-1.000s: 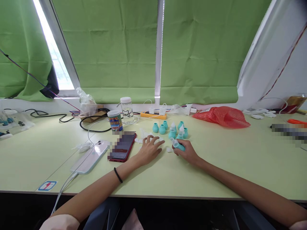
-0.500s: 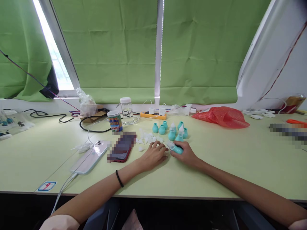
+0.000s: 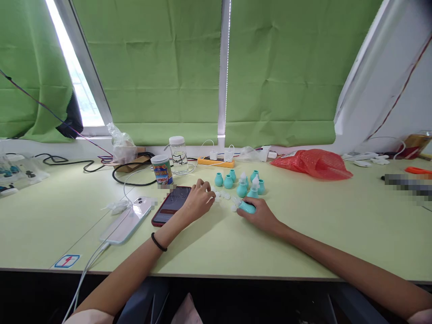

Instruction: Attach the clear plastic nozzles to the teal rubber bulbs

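My right hand point(image 3: 261, 216) is wrapped round a teal bulb point(image 3: 247, 207) lying on its side, its clear tip pointing left. My left hand point(image 3: 200, 198) is over the small white translucent pieces point(image 3: 218, 196), beside the red-edged phone point(image 3: 168, 208); its fingers are curled down, and whatever they may hold is hidden. Behind the hands stand several teal bulbs point(image 3: 228, 182) with open necks. Two more teal bulbs, one at the front point(image 3: 241, 189), carry white pointed tips. A small white piece point(image 3: 234, 208) lies just left of the held bulb.
A second phone point(image 3: 126, 222) with a white cable lies at the left. Behind are a printed tub point(image 3: 162, 171), a clear jar point(image 3: 178, 157), an orange power strip point(image 3: 216, 162) and a red plastic bag point(image 3: 312, 165). Black cable loops behind the tub.
My left hand has moved left and a little away from me, from near the held bulb to the white pieces by the phone. My right hand still holds the bulb, nearly in place.
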